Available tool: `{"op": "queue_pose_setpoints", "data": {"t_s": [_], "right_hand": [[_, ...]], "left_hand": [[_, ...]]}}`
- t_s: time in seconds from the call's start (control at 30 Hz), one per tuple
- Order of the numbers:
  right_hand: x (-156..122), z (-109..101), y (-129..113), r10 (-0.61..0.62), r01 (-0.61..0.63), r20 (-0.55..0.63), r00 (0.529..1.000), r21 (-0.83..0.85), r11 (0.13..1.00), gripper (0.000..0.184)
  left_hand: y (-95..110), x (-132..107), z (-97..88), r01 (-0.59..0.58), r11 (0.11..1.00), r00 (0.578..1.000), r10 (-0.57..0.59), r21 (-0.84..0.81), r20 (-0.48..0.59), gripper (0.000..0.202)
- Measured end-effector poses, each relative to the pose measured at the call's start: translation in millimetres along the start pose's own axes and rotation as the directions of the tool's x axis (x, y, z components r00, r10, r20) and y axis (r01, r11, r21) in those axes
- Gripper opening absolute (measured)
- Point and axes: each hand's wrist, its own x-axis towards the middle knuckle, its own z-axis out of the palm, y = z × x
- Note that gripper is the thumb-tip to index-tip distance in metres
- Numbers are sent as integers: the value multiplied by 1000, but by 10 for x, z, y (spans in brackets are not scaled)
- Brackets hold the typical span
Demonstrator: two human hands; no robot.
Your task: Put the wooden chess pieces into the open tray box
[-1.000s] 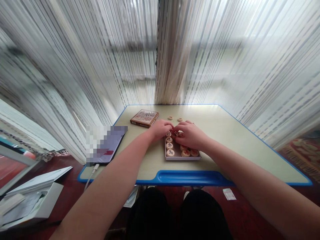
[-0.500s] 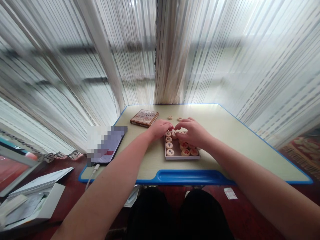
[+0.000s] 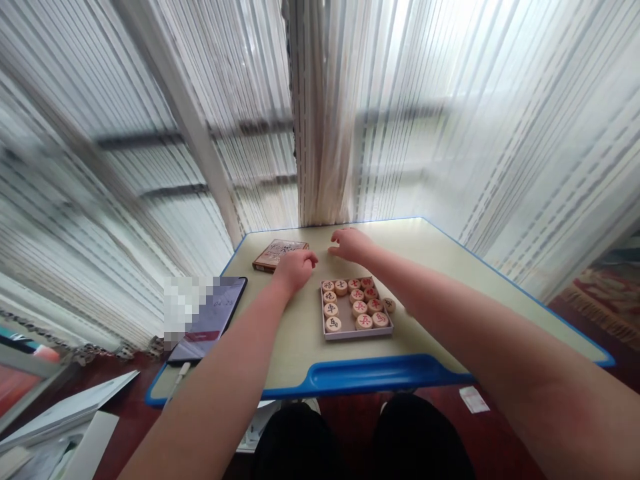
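My left hand hovers beside the printed box lid, its fingers loosely bent and nothing visible in them. Farther back over the table, my right hand reaches left with thumb and fingertips apart. Nothing shows between them, though what lies behind the hand is hidden. Nearer to me sits a shallow box tray with Chinese chess pieces in it. Black-marked pieces line its left side, and red-marked pieces fill the right. One black-marked piece is at the tray's right edge, partly beyond it.
A tablet with a cable lies on the table's left side. The pale table has a blue rim and a blue front groove. Sheer curtains hang behind. An open white box is at lower left.
Both hands have left the tray: my right hand moved back to where two loose pieces lay, my left toward the lid. The pieces in the tray are uncovered. The camera view has shifted.
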Motion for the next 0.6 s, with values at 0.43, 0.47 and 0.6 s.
{"op": "queue_pose_setpoints", "data": {"t_s": [0.43,0.47,0.6], "right_hand": [[-663,-440,-136,-185,227,-145,972,379,897,23],[-793,-473,-134,-238,283,-158,958,412,866,18],[-1124,-434,-145,-397,421,-142,907,369,829,8]], "left_hand": [[99,-55,-19,-34,998,999,32,48,32,32],[120,-59,-17,-50,997,998,48,55,44,32],[186,-82,0,-105,992,993,101,70,65,33]]}}
